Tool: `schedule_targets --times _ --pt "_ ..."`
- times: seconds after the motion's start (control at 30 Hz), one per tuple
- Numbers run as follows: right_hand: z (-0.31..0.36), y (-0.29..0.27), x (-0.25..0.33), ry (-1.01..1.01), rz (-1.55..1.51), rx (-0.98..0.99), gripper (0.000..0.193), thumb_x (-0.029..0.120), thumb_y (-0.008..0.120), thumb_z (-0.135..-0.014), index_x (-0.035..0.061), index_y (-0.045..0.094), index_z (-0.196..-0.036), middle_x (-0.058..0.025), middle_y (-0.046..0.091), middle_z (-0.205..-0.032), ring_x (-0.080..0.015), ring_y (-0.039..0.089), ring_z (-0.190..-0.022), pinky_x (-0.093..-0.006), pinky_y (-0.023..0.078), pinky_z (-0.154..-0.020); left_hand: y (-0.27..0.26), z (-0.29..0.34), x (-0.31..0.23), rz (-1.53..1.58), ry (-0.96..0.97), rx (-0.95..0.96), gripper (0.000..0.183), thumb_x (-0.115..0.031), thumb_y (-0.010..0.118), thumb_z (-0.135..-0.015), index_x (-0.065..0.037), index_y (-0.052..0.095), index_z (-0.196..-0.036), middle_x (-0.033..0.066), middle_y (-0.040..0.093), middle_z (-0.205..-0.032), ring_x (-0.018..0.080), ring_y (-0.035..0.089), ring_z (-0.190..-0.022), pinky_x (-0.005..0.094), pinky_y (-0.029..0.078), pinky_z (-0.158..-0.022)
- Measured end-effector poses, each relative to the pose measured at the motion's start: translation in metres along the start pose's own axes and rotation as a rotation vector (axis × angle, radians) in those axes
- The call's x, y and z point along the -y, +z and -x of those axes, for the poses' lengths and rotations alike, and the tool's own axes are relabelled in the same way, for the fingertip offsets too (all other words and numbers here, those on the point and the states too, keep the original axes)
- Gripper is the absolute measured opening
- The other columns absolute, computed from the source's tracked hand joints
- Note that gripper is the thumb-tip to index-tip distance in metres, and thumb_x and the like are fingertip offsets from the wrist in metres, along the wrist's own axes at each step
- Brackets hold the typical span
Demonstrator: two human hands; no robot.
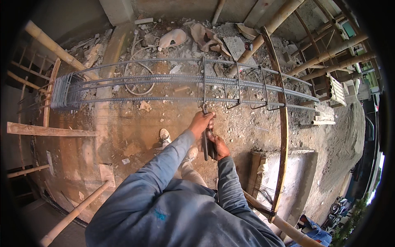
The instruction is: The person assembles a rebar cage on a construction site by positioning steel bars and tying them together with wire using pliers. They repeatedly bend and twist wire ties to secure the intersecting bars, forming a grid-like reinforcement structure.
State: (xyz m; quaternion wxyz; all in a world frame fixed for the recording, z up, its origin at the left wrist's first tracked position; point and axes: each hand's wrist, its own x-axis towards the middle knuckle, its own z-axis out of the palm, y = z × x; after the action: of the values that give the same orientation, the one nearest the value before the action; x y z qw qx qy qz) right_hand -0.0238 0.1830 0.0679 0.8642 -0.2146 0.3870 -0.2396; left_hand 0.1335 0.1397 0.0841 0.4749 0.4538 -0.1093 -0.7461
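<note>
A cage of long ribbed steel bars (164, 79) spans the view from left to right, raised above the ground. Square steel stirrups (239, 84) stand spaced along its right half, and a tight bundle of stirrups (61, 91) hangs at the left end. My left hand (200, 122) is closed round the upper part of a dark long-handled metal tool (206, 150), just below the near bar and the stirrup (204, 80) there. Close below it, my right hand (220, 146) is closed at the tool's lower part. The tool's tip is partly hidden by my fingers.
Bamboo poles (61, 47) and an upright timber (283, 152) frame the work area. Rubble, a pale hose (140, 91) and torn sacks (207, 39) lie beyond the cage. A concrete-walled box (288, 173) stands at the near right, with a gravel heap (349, 136) farther right.
</note>
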Motion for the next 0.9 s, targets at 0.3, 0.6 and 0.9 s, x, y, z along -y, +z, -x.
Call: schedule_targets --times 0.3,0.6,0.9 --pt "0.036 0.013 0.0 -0.07 0.203 -0.088 0.078 0.043 0.068 -0.097 -0.007 0.042 -0.15 -0.0188 0.064 -0.133 -0.0286 0.066 -0.116 -0.0403 0.054 -0.097 0.009 -0.024 0.019 -0.608 0.29 -0.502 0.032 -0.026 0.065 -0.101 0.003 0.061 -0.088 0.0167 0.064 -0.072 0.0253 0.064 -0.063 0.0441 0.049 -0.055" --pt "0.039 0.012 0.02 0.233 -0.14 0.146 0.036 0.028 0.071 -0.098 0.0007 0.058 -0.116 0.0 0.043 -0.075 -0.0106 0.04 -0.062 -0.0274 0.032 -0.051 0.008 0.003 0.011 0.155 0.007 -0.043 0.036 -0.04 0.073 -0.097 -0.006 0.065 -0.1 0.0043 0.064 -0.07 0.0176 0.064 -0.065 0.0361 0.053 -0.064" --pt "0.04 0.068 0.018 -0.065 1.468 -0.657 0.053 0.026 0.077 -0.085 -0.0035 0.057 -0.124 -0.0201 0.073 -0.096 -0.0382 0.073 -0.09 -0.0463 0.057 -0.078 0.031 -0.007 0.003 0.173 -0.109 -0.193 0.035 -0.034 0.067 -0.102 -0.007 0.058 -0.082 -0.0002 0.051 -0.061 0.0147 0.048 -0.048 0.0345 0.044 -0.05"
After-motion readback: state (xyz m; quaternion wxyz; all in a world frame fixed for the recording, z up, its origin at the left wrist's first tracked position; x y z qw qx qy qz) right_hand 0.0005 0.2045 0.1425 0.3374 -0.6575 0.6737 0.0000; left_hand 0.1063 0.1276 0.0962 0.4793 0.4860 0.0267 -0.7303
